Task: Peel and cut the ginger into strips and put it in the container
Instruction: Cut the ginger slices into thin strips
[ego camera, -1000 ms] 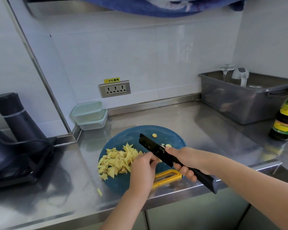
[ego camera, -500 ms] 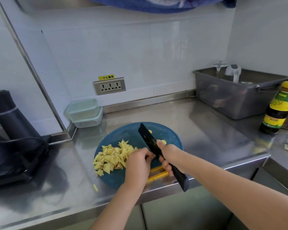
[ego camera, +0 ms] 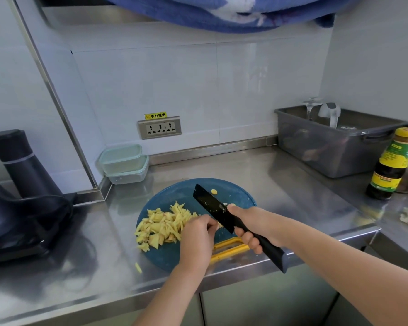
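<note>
A pile of cut yellow ginger strips (ego camera: 161,225) lies on the left half of a round blue cutting board (ego camera: 172,254). My right hand (ego camera: 250,225) grips the handle of a black knife (ego camera: 211,204), its blade slanting up and left over the board. My left hand (ego camera: 198,234) sits with curled fingers at the pile's right edge, right beside the blade; what its fingertips pinch is hidden. Loose ginger bits (ego camera: 213,191) lie at the board's far side. Two stacked clear containers (ego camera: 124,163) stand against the back wall.
A yellow peeler (ego camera: 231,247) lies at the board's near edge. One ginger scrap (ego camera: 138,267) sits on the steel counter. A black appliance (ego camera: 19,196) is at left, a grey tub (ego camera: 335,147) and a sauce bottle (ego camera: 391,165) at right. A wall socket (ego camera: 159,128) is behind.
The knife blade has shifted slightly, tilting and lifting between frames beside my left hand; the camera view swung a little. The ginger pile stays in place.
</note>
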